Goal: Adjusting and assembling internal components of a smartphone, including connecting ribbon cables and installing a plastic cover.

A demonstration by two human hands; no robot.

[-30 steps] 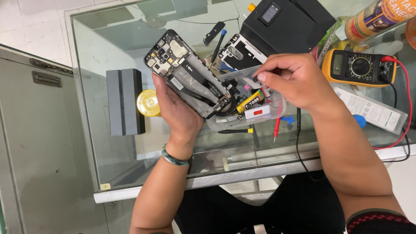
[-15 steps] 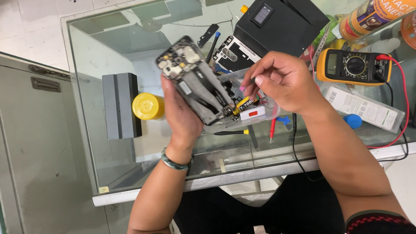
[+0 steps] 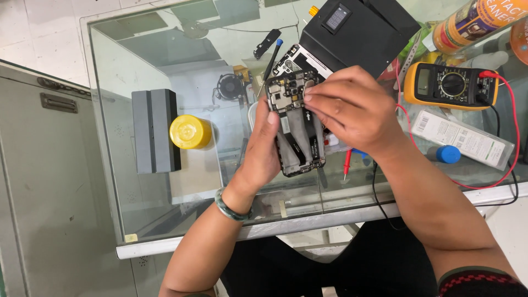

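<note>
An opened smartphone with its back cover off shows its circuit board and dark inner parts. My left hand grips it from the left side and underneath, holding it upright above the glass table. My right hand lies over the phone's right edge, fingertips pinched on a small part near the board at the top. What the fingertips pinch is too small to tell. A green bracelet sits on my left wrist.
A yellow-capped jar and a dark grey block stand to the left. Behind the phone is a black box with a small display. A yellow multimeter with red leads, a white packet, a blue cap and a spray can lie right.
Both hands have brought the phone up and toward the middle, turning it upright. My right hand moved from the tray of small parts onto the top of the phone's board.
</note>
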